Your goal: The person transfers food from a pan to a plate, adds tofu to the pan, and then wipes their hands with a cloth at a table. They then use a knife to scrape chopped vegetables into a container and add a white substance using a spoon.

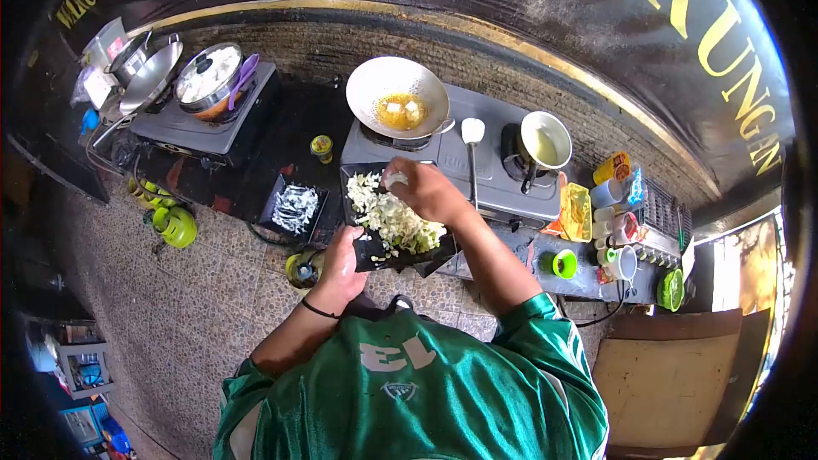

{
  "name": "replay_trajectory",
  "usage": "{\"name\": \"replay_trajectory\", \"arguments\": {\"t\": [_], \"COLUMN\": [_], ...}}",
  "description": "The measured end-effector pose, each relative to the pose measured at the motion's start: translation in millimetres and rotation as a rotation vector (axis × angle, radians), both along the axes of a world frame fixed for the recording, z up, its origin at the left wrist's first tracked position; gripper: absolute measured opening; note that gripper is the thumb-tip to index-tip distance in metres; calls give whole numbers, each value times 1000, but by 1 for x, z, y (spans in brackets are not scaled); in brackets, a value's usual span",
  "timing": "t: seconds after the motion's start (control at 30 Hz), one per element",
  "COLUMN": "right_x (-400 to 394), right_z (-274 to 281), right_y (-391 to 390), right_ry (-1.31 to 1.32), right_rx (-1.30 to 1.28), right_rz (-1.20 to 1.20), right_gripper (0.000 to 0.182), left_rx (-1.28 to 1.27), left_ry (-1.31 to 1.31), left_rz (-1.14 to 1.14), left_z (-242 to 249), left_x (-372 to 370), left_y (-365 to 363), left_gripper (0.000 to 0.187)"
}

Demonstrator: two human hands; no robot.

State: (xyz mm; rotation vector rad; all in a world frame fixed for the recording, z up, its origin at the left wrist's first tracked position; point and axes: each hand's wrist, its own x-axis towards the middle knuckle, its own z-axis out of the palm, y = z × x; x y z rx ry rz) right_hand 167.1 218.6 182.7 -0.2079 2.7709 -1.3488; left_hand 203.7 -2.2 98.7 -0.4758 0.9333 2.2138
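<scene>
My left hand (342, 268) grips the near left edge of a black square plate (365, 254), tilted a little in front of the stove. Chopped pale green cabbage (400, 226) is heaped on it. Over the plate's far side, my right hand (422, 187) has its fingers closed around a bit of the whitish chopped cabbage (395, 178). Just beyond stands a wok (366, 89) on the burner, with yellow oil and a few white pieces (404, 108) in its bottom. A white-headed spatula (473, 131) lies on the stove, right of the wok.
A saucepan (545, 138) sits on the right burner. Left of my plate is a black dish (296, 208) with white powder, near a small tub (321, 148). A lidded pan (207, 77) stands on the left stove. Cups and a yellow basket (578, 213) crowd the right.
</scene>
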Motion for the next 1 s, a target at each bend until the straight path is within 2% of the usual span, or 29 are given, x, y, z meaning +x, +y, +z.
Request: {"name": "replay_trajectory", "arguments": {"t": [0.07,0.1,0.17,0.2,0.23,0.3,0.33,0.4,0.43,0.5,0.57,0.6,0.73,0.83,0.93,0.97,1.0], "right_x": [-20,-32,-54,-57,-58,-59,-61,-65,-68,-77,-88,-96,-110,-120,-128,-131,-135], "right_z": [3,3,4,4,7,15,19,19,18,0,-16,-15,-22,-22,-8,-3,0], "right_y": [-2,-4,-9,-12,-20,-36,-38,-47,-51,-51,-50,-51,-49,-40,-25,-19,-13], "right_ry": [81,81,9,65,55,42,67,15,-18,7,182,151,73,61,26,27,33], "right_rx": [210,217,407,449,453,459,495,554,617,617,521,460,433,499,291,294,219], "right_rz": [56,51,204,265,264,221,271,279,284,283,238,219,273,284,264,270,246], "right_gripper": [23,23,24,31,31,44,58,62,67,64,37,29,32,26,23,23,23], "left_rx": [23,29,69,62,68,97,101,-77,-76,174,130,140,152,133,113,117,113], "left_ry": [44,45,-11,36,28,37,24,192,185,-26,-59,-79,-93,-88,-48,-46,-62], "left_rz": [-58,-64,-127,-155,-158,-182,-182,-123,-124,-247,-167,-177,-185,-174,-165,-159,-133], "left_z": [-5,-10,-19,-18,-15,-12,-32,-81,-59,-11,-7,-11,-12,-11,-19,-22,-16], "left_x": [-21,-32,-51,-60,-67,-80,-86,-93,-99,-113,-118,-121,-123,-125,-128,-128,-128], "left_y": [-4,-7,-14,-16,-21,-29,-30,-29,-35,-47,-42,-41,-41,-34,-25,-22,-19], "left_gripper": [37,37,20,26,26,32,32,38,38,37,36,37,37,33,30,30,35]}}
